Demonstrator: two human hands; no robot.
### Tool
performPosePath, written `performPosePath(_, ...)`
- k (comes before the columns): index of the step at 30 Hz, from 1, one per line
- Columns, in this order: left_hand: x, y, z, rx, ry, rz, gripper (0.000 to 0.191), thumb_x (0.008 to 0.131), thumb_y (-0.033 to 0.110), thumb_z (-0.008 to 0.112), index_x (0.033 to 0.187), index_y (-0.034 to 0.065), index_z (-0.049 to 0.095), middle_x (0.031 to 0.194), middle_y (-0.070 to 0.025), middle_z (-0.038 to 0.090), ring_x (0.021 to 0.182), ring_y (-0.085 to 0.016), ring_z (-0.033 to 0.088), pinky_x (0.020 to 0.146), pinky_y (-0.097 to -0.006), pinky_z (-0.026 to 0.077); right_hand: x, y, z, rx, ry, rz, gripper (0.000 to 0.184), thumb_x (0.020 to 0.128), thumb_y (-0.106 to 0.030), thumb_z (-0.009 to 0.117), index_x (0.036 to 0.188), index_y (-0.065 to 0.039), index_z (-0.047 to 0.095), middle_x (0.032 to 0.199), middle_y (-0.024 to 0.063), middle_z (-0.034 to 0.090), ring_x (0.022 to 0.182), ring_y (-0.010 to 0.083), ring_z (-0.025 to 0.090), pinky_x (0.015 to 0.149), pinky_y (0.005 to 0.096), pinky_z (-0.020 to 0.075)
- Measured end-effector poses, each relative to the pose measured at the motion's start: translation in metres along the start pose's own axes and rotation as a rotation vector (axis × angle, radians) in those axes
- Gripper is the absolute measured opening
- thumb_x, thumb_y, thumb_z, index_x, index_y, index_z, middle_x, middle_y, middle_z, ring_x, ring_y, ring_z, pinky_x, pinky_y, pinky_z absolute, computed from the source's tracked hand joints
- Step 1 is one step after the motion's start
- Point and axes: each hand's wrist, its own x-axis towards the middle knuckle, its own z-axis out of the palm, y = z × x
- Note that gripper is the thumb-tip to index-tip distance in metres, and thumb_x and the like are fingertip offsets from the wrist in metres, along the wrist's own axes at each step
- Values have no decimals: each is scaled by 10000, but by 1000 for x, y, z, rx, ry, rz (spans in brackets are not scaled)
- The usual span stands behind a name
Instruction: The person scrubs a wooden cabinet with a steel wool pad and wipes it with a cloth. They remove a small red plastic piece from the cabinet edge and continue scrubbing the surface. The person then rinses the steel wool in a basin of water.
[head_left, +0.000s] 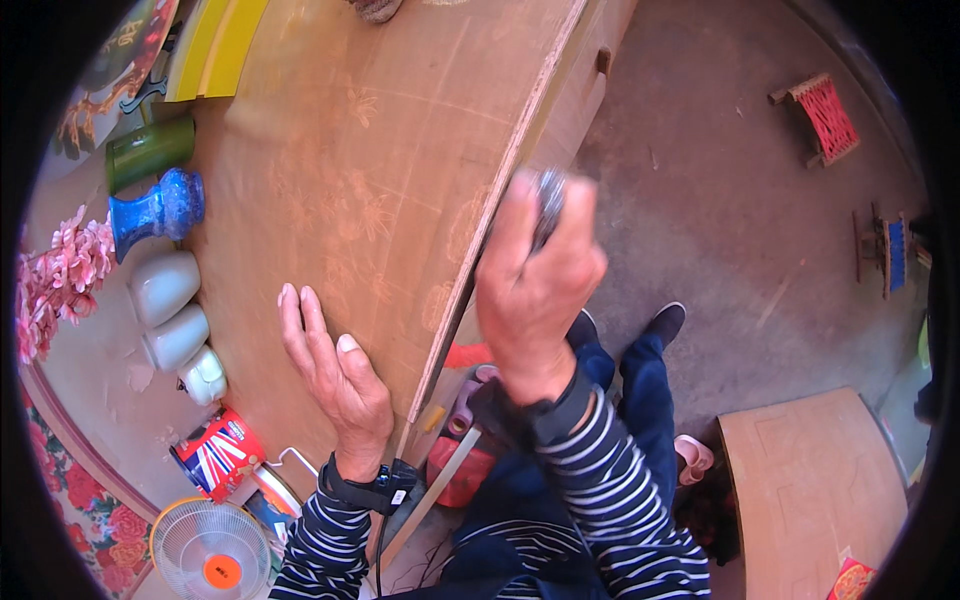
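Observation:
My left hand (337, 382) lies palm down at the near part of a brown wooden tabletop (300, 135) with a faint flower pattern. Its thumb stands apart from the fingers and nothing is held. My right hand (536, 281) is closed around a small dark, shiny object (551, 202) beside the table's long right edge (495, 184). Motion blur and the fingers hide most of that object, so its kind cannot be told. Both wrists carry black straps over striped sleeves.
Along the left stand a blue vase (157, 210), a green cylinder (150, 150), pale jars (169, 281), a red tin (217, 454) and a fan (210, 551). Stools with red webbing (825, 120) and blue webbing (895, 255) stand on the floor. A wooden panel (810, 480) is at lower right.

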Motion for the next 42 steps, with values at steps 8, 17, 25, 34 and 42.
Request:
performPosePath(8,-1,0,-1,0,-12,-6,576,1005,142,407,1528,-96,430,1612,-287,360,1510,-443,345,1251,-504,256,-10,-16,-11,57,-76,11,152,973,-108,715,989,-9,601,676,167,626,591,387,679,522,426,508)
performPosePath(17,-3,0,0,-3,-9,-13,574,1000,138,422,1523,-97,440,1602,-287,377,1503,-445,357,1247,-502,263,-23,8,-7,37,-82,111,162,995,-115,692,969,-30,556,671,169,606,576,371,662,525,416,500)
performPosePath(25,-3,-2,1,-10,16,-6,570,996,133,430,1516,-97,451,1595,-292,386,1501,-447,357,1242,-506,265,24,-19,0,63,-12,-5,223,1065,-186,588,932,-11,547,679,179,606,575,279,655,554,371,498)
performPosePath(34,-1,-4,3,-32,27,13,567,1010,142,420,1528,-88,435,1603,-290,371,1503,-441,355,1244,-508,262,-30,-5,-14,97,-125,40,152,994,-140,682,1018,-15,598,662,179,613,589,391,683,519,439,513)
performPosePath(42,-3,-4,3,-23,13,15,564,1014,137,413,1527,-95,432,1608,-287,367,1507,-441,347,1248,-503,257,-46,-16,-28,120,-240,40,152,996,-136,661,1020,1,601,704,200,627,631,357,710,560,397,520)
